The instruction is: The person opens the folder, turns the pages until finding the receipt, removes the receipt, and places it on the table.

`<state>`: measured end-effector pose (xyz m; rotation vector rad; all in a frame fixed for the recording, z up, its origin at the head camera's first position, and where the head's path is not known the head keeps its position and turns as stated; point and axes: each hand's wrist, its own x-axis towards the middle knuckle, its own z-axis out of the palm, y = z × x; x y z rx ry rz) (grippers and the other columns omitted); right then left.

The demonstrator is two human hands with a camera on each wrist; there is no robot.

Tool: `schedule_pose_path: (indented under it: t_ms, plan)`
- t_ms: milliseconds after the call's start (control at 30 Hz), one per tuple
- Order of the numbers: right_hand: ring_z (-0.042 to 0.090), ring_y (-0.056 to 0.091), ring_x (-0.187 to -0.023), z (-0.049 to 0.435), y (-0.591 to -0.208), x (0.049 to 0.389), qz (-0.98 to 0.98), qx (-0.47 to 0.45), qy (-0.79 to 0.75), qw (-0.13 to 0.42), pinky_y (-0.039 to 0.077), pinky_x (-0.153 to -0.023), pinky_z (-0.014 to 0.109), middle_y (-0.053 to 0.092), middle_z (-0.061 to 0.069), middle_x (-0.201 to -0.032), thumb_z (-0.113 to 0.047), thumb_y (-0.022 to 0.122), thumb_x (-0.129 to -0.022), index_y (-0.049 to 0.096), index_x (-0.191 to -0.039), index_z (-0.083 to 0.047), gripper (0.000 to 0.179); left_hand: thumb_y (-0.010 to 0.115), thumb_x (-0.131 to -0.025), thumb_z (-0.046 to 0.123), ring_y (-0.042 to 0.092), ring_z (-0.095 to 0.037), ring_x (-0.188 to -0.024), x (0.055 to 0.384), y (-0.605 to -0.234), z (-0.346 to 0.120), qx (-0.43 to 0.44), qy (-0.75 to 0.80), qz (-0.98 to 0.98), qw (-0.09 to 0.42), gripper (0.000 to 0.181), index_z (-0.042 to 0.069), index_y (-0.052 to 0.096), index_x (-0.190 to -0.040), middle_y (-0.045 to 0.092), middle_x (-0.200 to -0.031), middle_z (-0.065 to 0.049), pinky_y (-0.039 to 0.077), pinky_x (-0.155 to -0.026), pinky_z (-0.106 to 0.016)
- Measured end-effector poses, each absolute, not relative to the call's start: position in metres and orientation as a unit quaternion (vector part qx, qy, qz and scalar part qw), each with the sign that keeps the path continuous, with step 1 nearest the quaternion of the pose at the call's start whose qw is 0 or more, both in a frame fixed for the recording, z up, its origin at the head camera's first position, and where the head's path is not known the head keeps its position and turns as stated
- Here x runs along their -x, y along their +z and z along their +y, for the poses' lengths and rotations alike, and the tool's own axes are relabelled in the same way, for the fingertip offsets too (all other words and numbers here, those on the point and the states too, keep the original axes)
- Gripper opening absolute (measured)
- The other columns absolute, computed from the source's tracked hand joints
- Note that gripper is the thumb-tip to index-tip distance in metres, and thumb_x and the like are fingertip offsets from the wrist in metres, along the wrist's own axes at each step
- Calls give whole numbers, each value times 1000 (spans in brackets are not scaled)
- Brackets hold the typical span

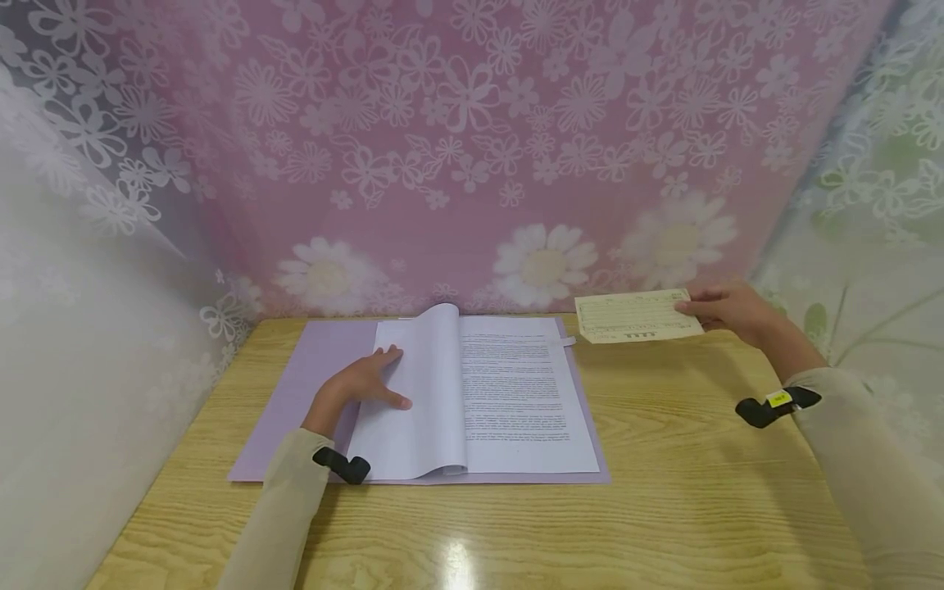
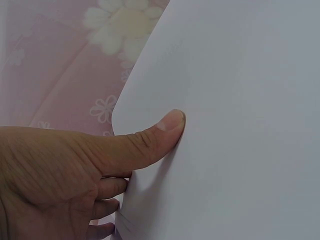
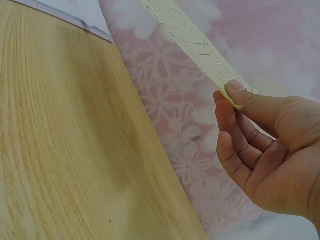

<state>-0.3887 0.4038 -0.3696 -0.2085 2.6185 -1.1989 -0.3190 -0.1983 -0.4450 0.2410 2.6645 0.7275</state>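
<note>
A lilac folder (image 1: 324,344) lies spread on the table with a stack of printed sheets (image 1: 516,401) on it. Some sheets are turned over to the left, forming a curled white page (image 1: 438,393). My left hand (image 1: 365,381) rests on that turned page, fingers and thumb spread; the left wrist view shows the thumb (image 2: 150,140) lying against the white paper. To the right, my right hand (image 1: 737,311) pinches the end of a pale yellow printed slip (image 1: 634,315) between thumb and fingers. The slip is held above the table, near the folder's upper right corner.
The wooden table (image 1: 686,459) extends right and in front of the folder. A small white tab (image 1: 566,342) sticks out at the folder's right edge. Flowered pink cloth (image 1: 457,205) hangs behind the table, with pale cloth at both sides.
</note>
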Motion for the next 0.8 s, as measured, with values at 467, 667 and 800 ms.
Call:
schedule_pose_path:
  t_ms: [467,667,800]
  plan:
    - [-8,61,-90,425,-405,396,901,56,-413,121,59,-89,31,56,20,-136,-39,62,-102,36,-149,13,75,87,-78,44,8,-41,-158,317,-444,-199,-90,256,945,183,113,6,22,-163,12,-170,-20,17,-125,-62]
    - [-2,62,-88,424,-417,395,899,47,-415,128,59,-86,29,60,-11,-108,-40,64,-101,43,-144,12,71,87,-79,44,8,-41,-158,317,-445,-199,-93,257,944,184,113,6,21,-163,12,-170,-20,18,-125,-63]
    - [-3,62,-90,423,-424,397,902,48,-410,129,59,-89,32,63,10,-123,-39,62,-102,38,-148,14,74,87,-79,45,8,-41,-158,317,-445,-199,-93,258,944,184,113,7,21,-163,12,-170,-20,18,-125,-63]
